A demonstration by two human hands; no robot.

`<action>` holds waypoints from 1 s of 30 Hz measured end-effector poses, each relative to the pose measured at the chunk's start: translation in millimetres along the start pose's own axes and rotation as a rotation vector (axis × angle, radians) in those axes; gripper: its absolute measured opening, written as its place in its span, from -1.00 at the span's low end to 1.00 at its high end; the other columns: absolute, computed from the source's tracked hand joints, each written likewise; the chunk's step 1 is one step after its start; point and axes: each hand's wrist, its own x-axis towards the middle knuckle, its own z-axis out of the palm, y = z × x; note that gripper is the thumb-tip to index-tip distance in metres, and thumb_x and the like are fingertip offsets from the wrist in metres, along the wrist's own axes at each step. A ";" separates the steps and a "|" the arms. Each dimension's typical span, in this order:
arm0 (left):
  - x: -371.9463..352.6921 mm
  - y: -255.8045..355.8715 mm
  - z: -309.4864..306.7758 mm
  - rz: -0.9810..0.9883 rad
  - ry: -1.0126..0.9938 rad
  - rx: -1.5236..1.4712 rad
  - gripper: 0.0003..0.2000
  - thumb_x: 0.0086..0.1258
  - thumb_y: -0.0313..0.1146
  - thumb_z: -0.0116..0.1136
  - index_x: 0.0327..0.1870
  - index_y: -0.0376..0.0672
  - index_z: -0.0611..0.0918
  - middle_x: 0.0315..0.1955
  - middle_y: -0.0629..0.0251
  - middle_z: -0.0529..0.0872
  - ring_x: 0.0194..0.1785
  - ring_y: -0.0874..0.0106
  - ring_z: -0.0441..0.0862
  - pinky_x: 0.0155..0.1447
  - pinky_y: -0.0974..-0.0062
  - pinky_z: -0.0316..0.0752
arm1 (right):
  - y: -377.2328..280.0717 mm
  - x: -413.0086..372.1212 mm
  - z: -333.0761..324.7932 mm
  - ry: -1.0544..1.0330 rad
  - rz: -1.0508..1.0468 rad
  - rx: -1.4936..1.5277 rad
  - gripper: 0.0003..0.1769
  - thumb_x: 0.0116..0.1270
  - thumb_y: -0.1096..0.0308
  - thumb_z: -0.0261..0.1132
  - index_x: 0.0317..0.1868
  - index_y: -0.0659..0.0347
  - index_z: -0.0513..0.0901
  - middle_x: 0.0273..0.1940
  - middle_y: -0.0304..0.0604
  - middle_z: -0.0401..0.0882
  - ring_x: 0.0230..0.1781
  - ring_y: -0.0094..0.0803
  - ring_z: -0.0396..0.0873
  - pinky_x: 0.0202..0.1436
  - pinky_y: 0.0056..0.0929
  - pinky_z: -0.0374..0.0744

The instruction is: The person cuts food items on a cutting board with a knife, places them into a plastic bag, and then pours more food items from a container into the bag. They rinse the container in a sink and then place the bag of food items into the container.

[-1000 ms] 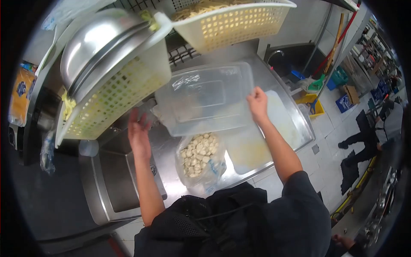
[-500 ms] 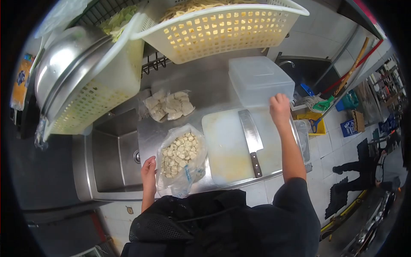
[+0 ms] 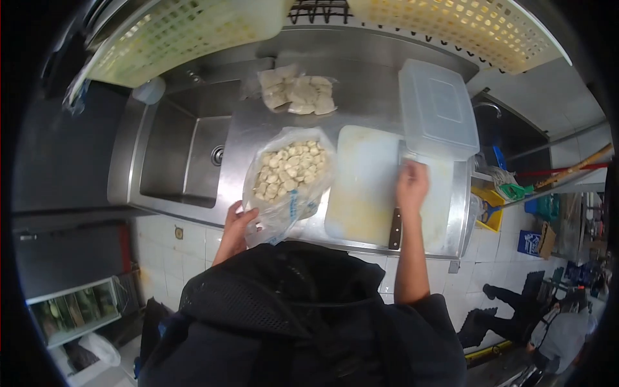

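A clear plastic bag (image 3: 298,205) lies open on the steel counter, full of pale, roundish cut pieces (image 3: 290,169). At its lower left edge my left hand (image 3: 238,226) has the plastic between thumb and fingers. My right hand (image 3: 412,186) hangs over the white cutting board (image 3: 361,187), fingers curled in; whether something small is in them is hidden. Beneath it lies a kitchen knife, its dark riveted handle (image 3: 395,229) toward me and its blade mostly covered by the hand. Just beyond stands a lidded translucent plastic box (image 3: 438,106).
Packs of pale chunks (image 3: 300,92) lie at the counter's back. A steel sink (image 3: 171,158) is on the left. Perforated baskets (image 3: 187,35) hang overhead. Right of the counter are a yellow bin (image 3: 488,209) and long handles. Another person (image 3: 554,332) is at the lower right.
My right hand has come from beside the plastic box back over the knife and board. My left hand has shifted onto the bag's edge. The view has tilted downward.
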 end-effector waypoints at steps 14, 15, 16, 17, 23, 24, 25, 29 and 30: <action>-24.6 43.5 -52.5 0.434 -0.244 -0.787 -0.47 0.56 -0.59 0.26 0.53 -0.22 0.46 0.07 0.18 0.76 0.17 0.39 0.73 0.30 0.37 0.63 | -254.0 108.7 116.0 -0.850 0.121 0.521 -0.78 0.27 0.55 0.56 -0.27 0.17 0.64 -0.40 -0.32 0.62 -0.46 -0.51 0.55 -0.39 -0.41 0.49; -38.2 69.9 -51.9 0.512 -0.237 -0.808 -0.47 0.56 -0.59 0.26 0.52 -0.21 0.47 0.08 0.15 0.78 0.19 0.36 0.73 0.31 0.32 0.61 | -275.5 110.0 103.4 -0.871 0.109 0.503 -0.78 0.27 0.55 0.56 -0.27 0.17 0.64 -0.40 -0.32 0.62 -0.46 -0.51 0.55 -0.39 -0.41 0.49; -50.0 89.8 -49.5 0.514 -0.226 -0.834 -0.47 0.56 -0.59 0.26 0.52 -0.21 0.47 0.08 0.15 0.78 0.19 0.36 0.73 0.31 0.32 0.61 | -296.2 111.4 93.2 -0.902 0.060 0.546 -0.74 0.30 0.57 0.54 -0.31 0.12 0.58 -0.41 -0.34 0.59 -0.48 -0.56 0.51 -0.43 -0.44 0.43; -60.9 110.9 -44.1 0.535 -0.305 -0.817 -0.46 0.55 -0.59 0.27 0.53 -0.20 0.46 0.13 0.10 0.78 0.20 0.33 0.73 0.32 0.27 0.61 | -315.4 114.6 85.1 -0.929 0.005 0.590 -0.69 0.33 0.59 0.51 -0.35 0.08 0.52 -0.42 -0.36 0.55 -0.50 -0.60 0.47 -0.47 -0.46 0.38; -88.7 161.7 -59.5 0.880 -0.530 -0.790 -0.39 0.52 -0.57 0.28 0.58 -0.19 0.42 0.23 -0.05 0.77 0.26 0.24 0.74 0.42 0.16 0.60 | -347.0 86.5 24.8 -0.506 -0.053 0.738 -0.70 0.39 0.56 0.47 -0.37 0.11 0.49 -0.44 -0.41 0.45 -0.51 -0.62 0.35 -0.47 -0.49 0.26; -90.5 169.3 -63.8 1.007 -0.512 -0.791 -0.36 0.51 -0.57 0.29 0.61 -0.20 0.39 0.24 -0.07 0.77 0.28 0.23 0.74 0.45 0.17 0.60 | -344.9 77.8 22.2 -0.358 -0.033 0.781 -0.71 0.40 0.55 0.46 -0.35 0.11 0.50 -0.42 -0.39 0.48 -0.48 -0.61 0.38 -0.44 -0.47 0.32; -76.1 167.0 -66.0 1.070 -0.531 -0.725 -0.25 0.51 -0.54 0.31 0.71 -0.15 0.31 0.21 0.01 0.77 0.33 0.24 0.72 0.51 0.21 0.55 | -343.1 73.0 22.8 -0.207 -0.018 0.826 -0.72 0.42 0.55 0.46 -0.33 0.10 0.50 -0.41 -0.37 0.51 -0.45 -0.61 0.42 -0.41 -0.46 0.37; -14.5 131.0 -60.4 0.774 -0.729 -0.612 -0.15 0.51 -0.53 0.33 0.80 -0.07 0.21 0.19 0.11 0.74 0.36 0.26 0.70 0.52 0.25 0.52 | -278.2 45.7 71.4 -0.307 -0.206 0.219 -0.82 0.44 0.52 0.45 -0.16 0.15 0.57 -0.32 -0.25 0.66 -0.38 -0.51 0.51 -0.27 -0.36 0.54; -16.9 134.3 -63.4 0.750 -0.786 -0.593 -0.14 0.52 -0.52 0.30 0.82 -0.08 0.17 0.26 0.09 0.72 0.36 0.25 0.70 0.53 0.22 0.52 | -294.4 32.3 64.8 -0.446 0.090 0.531 -0.80 0.48 0.49 0.44 -0.01 0.19 0.58 -0.25 -0.18 0.72 -0.34 -0.45 0.56 -0.20 -0.33 0.57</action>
